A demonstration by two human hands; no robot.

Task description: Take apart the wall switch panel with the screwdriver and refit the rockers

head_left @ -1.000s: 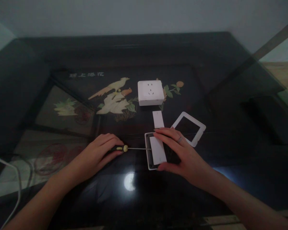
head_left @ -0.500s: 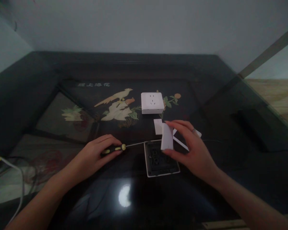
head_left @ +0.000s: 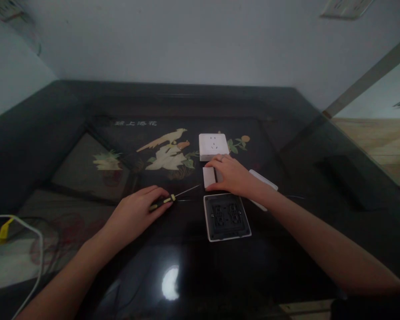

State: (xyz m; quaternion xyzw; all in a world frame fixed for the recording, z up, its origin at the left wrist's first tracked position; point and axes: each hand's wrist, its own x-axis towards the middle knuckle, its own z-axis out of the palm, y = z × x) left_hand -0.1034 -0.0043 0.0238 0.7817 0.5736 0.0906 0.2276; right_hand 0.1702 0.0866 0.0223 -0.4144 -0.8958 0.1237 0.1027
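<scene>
In my left hand [head_left: 145, 204] is a slim screwdriver [head_left: 163, 202] with a black and yellow handle, its thin shaft pointing right. My right hand [head_left: 231, 175] has thumb and fingers closed on opposite edges of a white rectangular cover piece [head_left: 209, 178], at the tabletop. Beside it a second pale piece shows partly under my fingers. Just nearer to me lies a square switch panel [head_left: 227, 217], black inner side up with a white rim. Partly hidden behind my right forearm is a white frame [head_left: 264, 179].
A white box with a socket face [head_left: 214, 146] stands just beyond my right hand. The glossy black table [head_left: 186, 284] carries an inlaid bird and flower picture. A white cable [head_left: 40, 249] with a yellow tag hangs at the left. A wall closes off the far side.
My right hand has carried the white cover piece from above the switch panel away and left, down beside the other pale piece. My left hand keeps the screwdriver. The view has shifted slightly.
</scene>
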